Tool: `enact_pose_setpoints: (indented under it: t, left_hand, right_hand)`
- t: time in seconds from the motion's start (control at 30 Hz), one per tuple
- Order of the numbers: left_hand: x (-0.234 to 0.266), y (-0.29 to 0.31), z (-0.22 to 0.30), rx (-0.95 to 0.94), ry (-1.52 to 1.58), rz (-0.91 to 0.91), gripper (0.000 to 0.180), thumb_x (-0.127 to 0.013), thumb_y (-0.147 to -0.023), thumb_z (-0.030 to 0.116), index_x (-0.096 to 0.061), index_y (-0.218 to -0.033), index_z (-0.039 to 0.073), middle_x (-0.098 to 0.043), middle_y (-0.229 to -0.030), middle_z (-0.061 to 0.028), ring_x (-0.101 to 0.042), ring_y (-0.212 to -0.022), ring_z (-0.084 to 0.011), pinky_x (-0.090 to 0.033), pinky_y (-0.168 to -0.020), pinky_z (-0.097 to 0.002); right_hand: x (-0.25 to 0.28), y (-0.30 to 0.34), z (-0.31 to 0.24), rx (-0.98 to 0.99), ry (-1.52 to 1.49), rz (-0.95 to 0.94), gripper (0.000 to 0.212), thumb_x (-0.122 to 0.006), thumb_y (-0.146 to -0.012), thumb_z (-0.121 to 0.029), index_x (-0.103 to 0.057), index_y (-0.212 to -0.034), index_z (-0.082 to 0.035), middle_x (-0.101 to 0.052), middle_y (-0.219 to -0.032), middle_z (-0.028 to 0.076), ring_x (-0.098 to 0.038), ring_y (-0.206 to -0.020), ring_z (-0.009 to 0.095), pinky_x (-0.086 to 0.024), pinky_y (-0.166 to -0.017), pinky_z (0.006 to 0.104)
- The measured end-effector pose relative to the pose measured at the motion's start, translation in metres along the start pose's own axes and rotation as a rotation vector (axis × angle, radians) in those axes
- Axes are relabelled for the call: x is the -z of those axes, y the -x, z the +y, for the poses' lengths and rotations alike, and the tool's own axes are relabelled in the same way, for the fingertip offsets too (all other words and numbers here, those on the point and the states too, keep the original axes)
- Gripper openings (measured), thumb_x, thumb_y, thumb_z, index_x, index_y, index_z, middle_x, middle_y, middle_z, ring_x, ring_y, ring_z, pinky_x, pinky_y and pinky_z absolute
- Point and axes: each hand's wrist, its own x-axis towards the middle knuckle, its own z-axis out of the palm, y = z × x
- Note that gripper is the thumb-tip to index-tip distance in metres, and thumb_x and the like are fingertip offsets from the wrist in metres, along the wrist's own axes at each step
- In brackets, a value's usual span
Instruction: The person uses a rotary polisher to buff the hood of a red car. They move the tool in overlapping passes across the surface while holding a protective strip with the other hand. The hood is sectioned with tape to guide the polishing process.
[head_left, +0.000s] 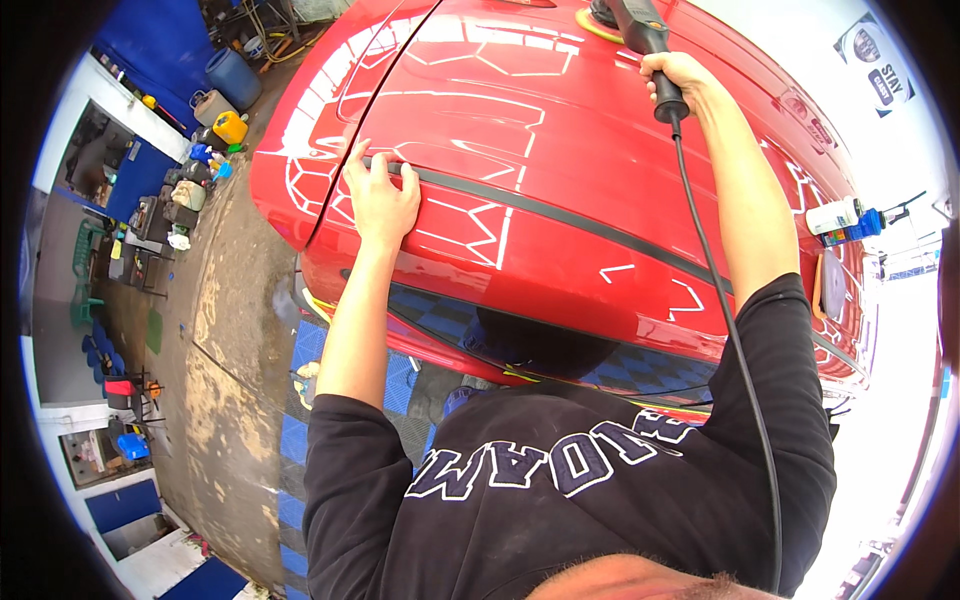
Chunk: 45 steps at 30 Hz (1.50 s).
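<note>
My right hand [683, 82] is wrapped round the black rear handle of a corded power polisher [640, 25]. The polisher's yellow pad [597, 27] lies against a glossy red car panel [480, 110] at the far side, its top cut off by the frame edge. Down from the handle runs a black cord [708, 240], past my right arm and over my sleeve. My left hand [382, 200] rests on the red panel with fingers apart and bent, touching it near the left end of a black trim strip [560, 213]. Nothing shows in that hand.
Bottles [838, 216] with white and blue parts stand on the car at the right. A dark panel gap [372, 110] crosses the bodywork. Blue and grey floor tiles [300, 400] lie below. Along the left wall are jugs, a blue barrel [234, 80] and a green chair [86, 270].
</note>
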Motion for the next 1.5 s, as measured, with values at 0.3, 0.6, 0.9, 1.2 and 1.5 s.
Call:
enact_pose_setpoints:
  t: [0.3, 0.6, 0.9, 1.2, 1.5]
  left_hand:
    - [0.001, 0.001, 0.0, 0.012, -0.004, -0.006, 0.027, -0.073, -0.093, 0.02, -0.069, -0.113, 0.003, -0.048, -0.149, -0.0236, -0.044, -0.14, -0.0431, -0.043, -0.114, -0.0513]
    - [0.003, 0.002, 0.002, -0.006, -0.02, 0.016, 0.028, -0.073, -0.093, 0.02, -0.07, -0.114, 0.001, -0.048, -0.148, -0.0232, -0.045, -0.138, -0.0432, -0.045, -0.112, -0.0517]
    - [0.003, 0.002, 0.001, -0.016, -0.001, 0.016, 0.027, -0.074, -0.092, 0.018, -0.07, -0.112, 0.0, -0.047, -0.148, -0.0233, -0.045, -0.138, -0.0427, -0.045, -0.112, -0.0513]
    - [0.003, 0.001, 0.0, -0.017, 0.035, 0.048, 0.024, -0.074, -0.09, 0.016, -0.069, -0.109, 0.001, -0.049, -0.145, -0.0237, -0.047, -0.136, -0.0426, -0.045, -0.112, -0.0513]
    - [0.002, 0.003, -0.002, 0.015, 0.067, 0.035, 0.023, -0.074, -0.089, 0.015, -0.069, -0.108, 0.003, -0.047, -0.147, -0.0209, -0.046, -0.137, -0.042, -0.046, -0.112, -0.0519]
  right_hand:
    - [-0.002, 0.004, -0.016, -0.041, 0.002, -0.07, 0.024, -0.07, -0.084, -0.004, -0.056, -0.103, -0.001, -0.063, -0.078, 0.007, -0.062, -0.057, 0.013, -0.056, -0.05, 0.0294]
    - [-0.015, 0.008, -0.034, -0.064, -0.016, -0.127, 0.023, -0.07, -0.084, -0.004, -0.055, -0.101, 0.0, -0.064, -0.077, 0.008, -0.063, -0.056, 0.012, -0.057, -0.049, 0.0288]
    - [-0.053, 0.013, -0.046, -0.017, 0.002, -0.173, 0.018, -0.069, -0.085, -0.006, -0.057, -0.098, 0.001, -0.066, -0.081, 0.008, -0.061, -0.054, 0.009, -0.057, -0.048, 0.0249]
    - [-0.125, -0.008, -0.06, 0.007, 0.046, -0.26, 0.024, -0.07, -0.084, -0.005, -0.056, -0.102, 0.002, -0.066, -0.081, 0.009, -0.062, -0.055, 0.01, -0.058, -0.049, 0.0252]
    - [-0.174, -0.033, -0.063, 0.028, 0.153, -0.278, 0.023, -0.071, -0.082, -0.006, -0.058, -0.099, 0.001, -0.065, -0.078, 0.007, -0.062, -0.055, 0.009, -0.057, -0.049, 0.0243]
